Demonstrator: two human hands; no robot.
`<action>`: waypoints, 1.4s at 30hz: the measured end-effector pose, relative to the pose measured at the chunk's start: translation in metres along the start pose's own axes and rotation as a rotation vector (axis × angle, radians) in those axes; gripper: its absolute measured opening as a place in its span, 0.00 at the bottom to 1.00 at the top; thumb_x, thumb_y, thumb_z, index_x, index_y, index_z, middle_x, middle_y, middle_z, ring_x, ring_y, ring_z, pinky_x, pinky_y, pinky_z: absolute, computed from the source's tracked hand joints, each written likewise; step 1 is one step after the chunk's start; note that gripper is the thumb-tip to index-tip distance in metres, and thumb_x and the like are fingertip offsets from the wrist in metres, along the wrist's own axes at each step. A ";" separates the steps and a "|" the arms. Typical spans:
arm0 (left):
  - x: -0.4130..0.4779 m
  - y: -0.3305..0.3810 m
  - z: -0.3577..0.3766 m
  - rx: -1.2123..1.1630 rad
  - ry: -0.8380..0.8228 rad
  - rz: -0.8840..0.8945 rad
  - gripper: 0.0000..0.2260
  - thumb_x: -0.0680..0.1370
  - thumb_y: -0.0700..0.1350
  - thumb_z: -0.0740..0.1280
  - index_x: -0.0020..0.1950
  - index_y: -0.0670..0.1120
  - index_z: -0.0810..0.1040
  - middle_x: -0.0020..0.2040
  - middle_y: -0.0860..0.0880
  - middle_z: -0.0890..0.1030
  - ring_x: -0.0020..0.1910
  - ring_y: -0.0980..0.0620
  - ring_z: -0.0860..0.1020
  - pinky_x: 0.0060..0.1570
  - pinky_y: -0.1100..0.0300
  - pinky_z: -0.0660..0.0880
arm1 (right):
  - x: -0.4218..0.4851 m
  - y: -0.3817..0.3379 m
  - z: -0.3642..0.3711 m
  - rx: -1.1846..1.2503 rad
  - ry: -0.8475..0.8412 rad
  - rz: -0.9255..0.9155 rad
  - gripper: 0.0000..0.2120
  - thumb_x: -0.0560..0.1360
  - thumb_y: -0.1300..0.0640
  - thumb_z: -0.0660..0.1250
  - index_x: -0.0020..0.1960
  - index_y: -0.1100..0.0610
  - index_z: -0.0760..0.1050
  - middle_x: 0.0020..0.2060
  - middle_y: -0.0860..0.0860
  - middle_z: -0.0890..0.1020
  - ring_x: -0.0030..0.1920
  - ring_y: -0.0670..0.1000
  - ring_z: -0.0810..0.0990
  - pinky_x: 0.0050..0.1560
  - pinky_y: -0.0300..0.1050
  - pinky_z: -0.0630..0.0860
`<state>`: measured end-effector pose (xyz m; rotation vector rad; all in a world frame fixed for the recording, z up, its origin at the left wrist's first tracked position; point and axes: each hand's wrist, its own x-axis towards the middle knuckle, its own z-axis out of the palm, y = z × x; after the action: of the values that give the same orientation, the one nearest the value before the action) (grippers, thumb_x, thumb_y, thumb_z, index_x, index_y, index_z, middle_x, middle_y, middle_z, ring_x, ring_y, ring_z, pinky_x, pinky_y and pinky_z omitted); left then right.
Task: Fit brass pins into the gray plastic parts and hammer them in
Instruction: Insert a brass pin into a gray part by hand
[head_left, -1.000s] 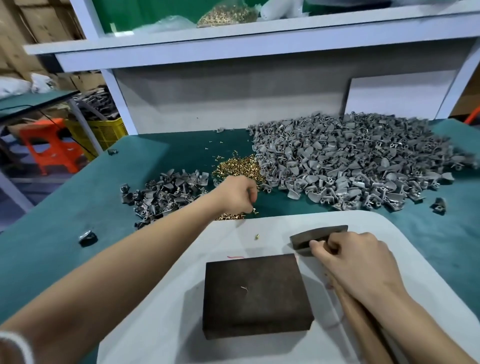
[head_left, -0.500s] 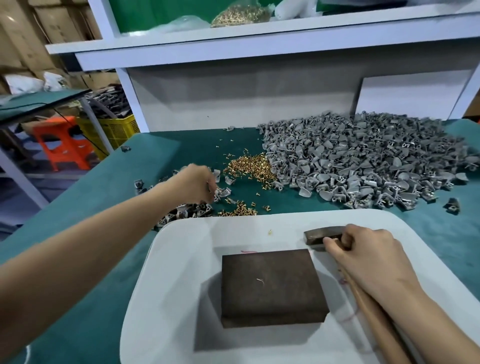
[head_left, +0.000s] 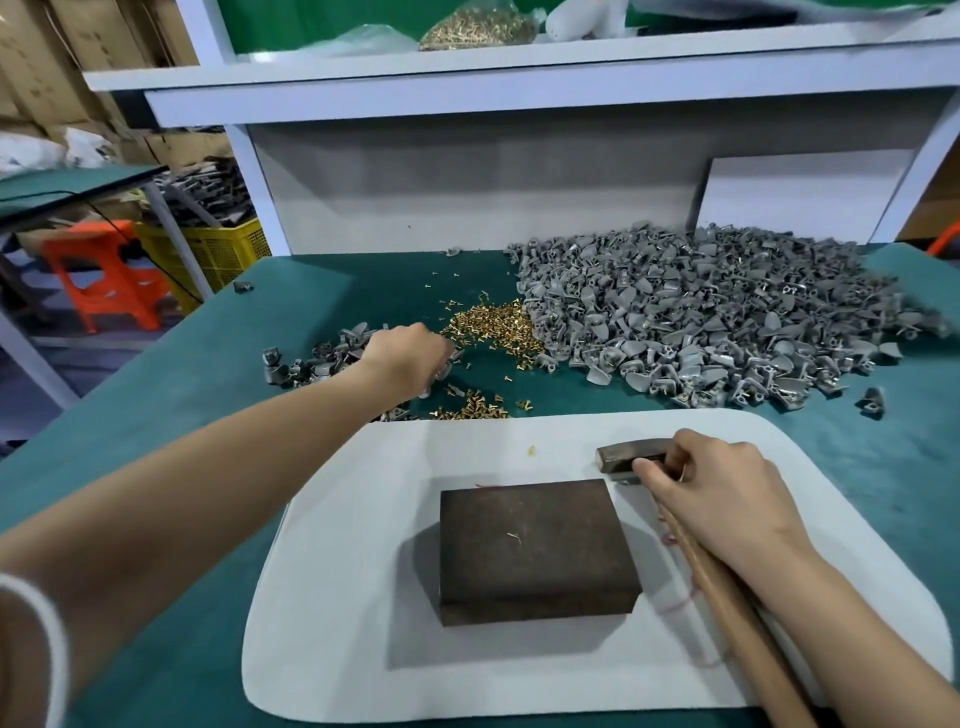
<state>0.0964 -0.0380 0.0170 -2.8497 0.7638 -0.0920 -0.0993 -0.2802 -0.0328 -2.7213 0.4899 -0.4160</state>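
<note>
— Where is the hammer (head_left: 628, 460), and how does it lie?
— It lies on the white mat (head_left: 363, 623), just right of the dark block (head_left: 535, 551). The wooden handle runs diagonally, from the metal head at the far end toward the near right. The head lies crosswise, and its flat end points left.
— Who holds it?
— The right hand (head_left: 727, 499). Its fingers are curled round the handle just under the head.
— And the left hand (head_left: 410, 353)?
— It reaches over the green table (head_left: 156, 415), palm down, at the right end of the small pile of gray parts (head_left: 317, 358), just beside the brass pins (head_left: 493, 330). The fingers bend downward and their tips are hidden, so I cannot tell if they hold something.
— And the big heap (head_left: 701, 317)?
— It lies right of the pins and touches them.
— What differs from one second ago?
— Then the left hand was at the few pins by the mat edge. Now it is farther left, on the gray parts. The right hand keeps the same grip.
</note>
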 end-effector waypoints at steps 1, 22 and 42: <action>0.001 0.000 -0.002 0.023 -0.010 0.011 0.09 0.76 0.32 0.61 0.44 0.45 0.68 0.41 0.45 0.74 0.39 0.44 0.73 0.38 0.51 0.72 | 0.000 0.000 0.000 -0.001 0.000 0.000 0.18 0.71 0.39 0.65 0.35 0.53 0.69 0.31 0.51 0.79 0.39 0.58 0.77 0.35 0.46 0.68; -0.030 0.007 -0.027 -1.082 0.004 -0.021 0.05 0.75 0.40 0.70 0.40 0.47 0.81 0.30 0.54 0.82 0.29 0.60 0.78 0.28 0.67 0.75 | -0.003 -0.005 -0.008 0.115 0.080 0.036 0.17 0.73 0.39 0.64 0.40 0.53 0.71 0.33 0.54 0.79 0.38 0.58 0.78 0.39 0.48 0.73; -0.112 0.084 -0.053 -1.734 -0.293 0.125 0.04 0.75 0.42 0.69 0.41 0.47 0.82 0.35 0.51 0.81 0.33 0.59 0.77 0.30 0.68 0.72 | -0.040 -0.057 -0.024 1.005 0.037 -0.359 0.15 0.69 0.59 0.73 0.53 0.47 0.75 0.44 0.44 0.82 0.44 0.45 0.81 0.46 0.34 0.76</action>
<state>-0.0476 -0.0620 0.0514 -3.9329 1.3302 1.7764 -0.1271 -0.2211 0.0015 -1.8001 -0.1938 -0.5967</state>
